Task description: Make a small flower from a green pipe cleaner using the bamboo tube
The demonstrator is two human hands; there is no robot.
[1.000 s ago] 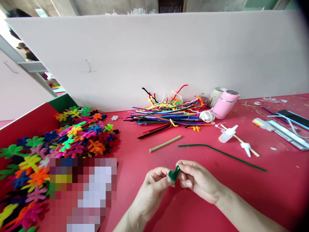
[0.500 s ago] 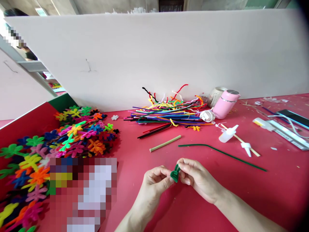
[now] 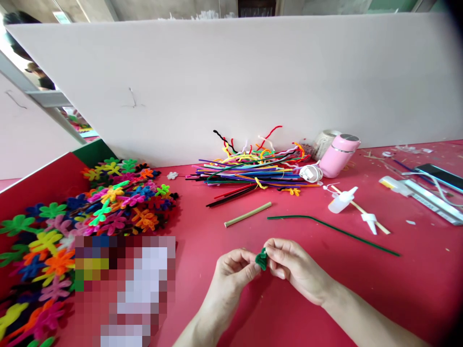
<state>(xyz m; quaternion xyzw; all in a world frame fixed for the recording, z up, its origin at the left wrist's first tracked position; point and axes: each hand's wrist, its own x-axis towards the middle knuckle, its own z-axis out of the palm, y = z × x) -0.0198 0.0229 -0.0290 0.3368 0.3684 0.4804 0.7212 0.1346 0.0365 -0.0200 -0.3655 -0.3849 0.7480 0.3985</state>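
Observation:
Both my hands meet low over the red table [image 3: 361,279], pinching a small coiled green pipe cleaner piece [image 3: 261,259] between them. My left hand [image 3: 233,270] grips it from the left with thumb and fingers. My right hand [image 3: 289,265] holds its right side with the fingertips. A long straight green pipe cleaner [image 3: 333,230] lies on the table just beyond my right hand. A short tan stick [image 3: 248,215] lies ahead of my left hand.
A heap of coloured pipe cleaner flowers [image 3: 72,221] fills the left. A bundle of loose coloured pipe cleaners [image 3: 253,171] lies against the white board [image 3: 231,82]. A pink bottle [image 3: 338,155], a small white glue bottle [image 3: 340,201], a phone [image 3: 439,176] stand right.
The loop sticking up from the green piece has been pressed down into a tighter coil. My hands have shifted slightly upward and closer together.

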